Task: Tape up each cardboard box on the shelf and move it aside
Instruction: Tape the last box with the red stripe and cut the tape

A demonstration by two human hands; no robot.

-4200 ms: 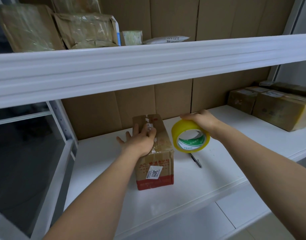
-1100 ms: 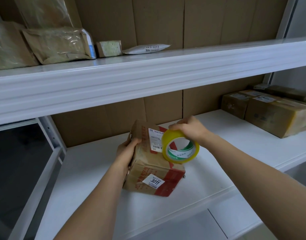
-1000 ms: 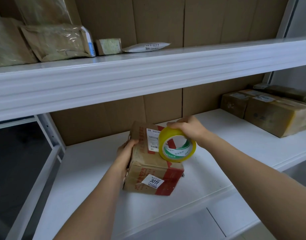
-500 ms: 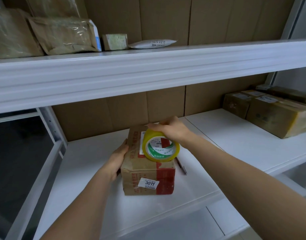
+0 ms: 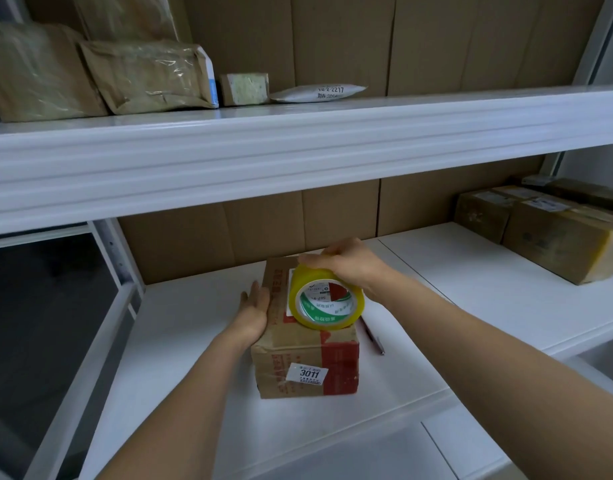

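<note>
A small brown cardboard box (image 5: pixel 305 358) with red print and a "3011" sticker lies flat on the white shelf (image 5: pixel 194 306). My left hand (image 5: pixel 254 311) presses against the box's left side, fingers straight. My right hand (image 5: pixel 346 266) grips a yellow roll of tape (image 5: pixel 326 301) from above and holds it on the box's top, near the white shipping label.
A pen (image 5: pixel 372 336) lies on the shelf just right of the box. Several taped boxes (image 5: pixel 554 237) stand at the far right of the same shelf. The shelf above (image 5: pixel 298 140) carries wrapped parcels (image 5: pixel 145 77) and overhangs the work area.
The box has been turned from tilted to flat and square to me. My right hand has carried the tape roll left, onto the box's top. My left hand stays on the left side.
</note>
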